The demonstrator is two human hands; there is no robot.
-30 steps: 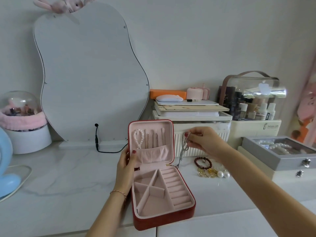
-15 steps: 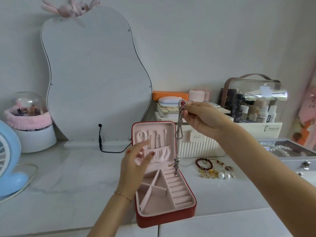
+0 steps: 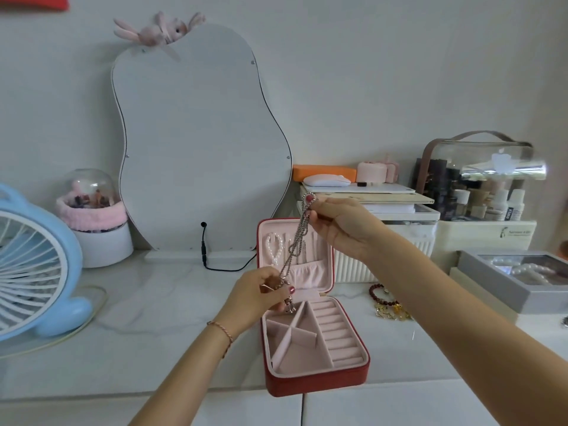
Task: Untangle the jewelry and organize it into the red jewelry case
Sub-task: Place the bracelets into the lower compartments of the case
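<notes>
Right hand pinched the top loop of a silver-toned metal chain necklace, held up high. Left hand below it pinched the chain's lower end near the pendant or clasp, which dangled just under the fingers. Chain hung doubled between the two hands, strands close together, right in front of the upright lid of the red jewelry case with pale pink lining. Case sat open on the surface directly under the left hand; tray compartments looked unfilled. A white pearl strand hung on the lid hooks, just behind the chain.

Risks, as a guess: the doubled strands could twist or knot tighter if the left hand pulled down while the right stayed fixed. The dangling end could snag the pearl strand or the lid hooks, being so near. A slack pinch could drop the chain in a heap into the tray, tangling again.

To the outer side of the right arm, a dark red bead bracelet and gold-toned pieces lay on the surface, not yet sorted.

Surface: white marble-look top. Room: pale wall, a pear-shaped white mirror leaning behind the hands, a light blue fan beyond the left hand, a clear-topped cosmetics organiser beyond the right.
</notes>
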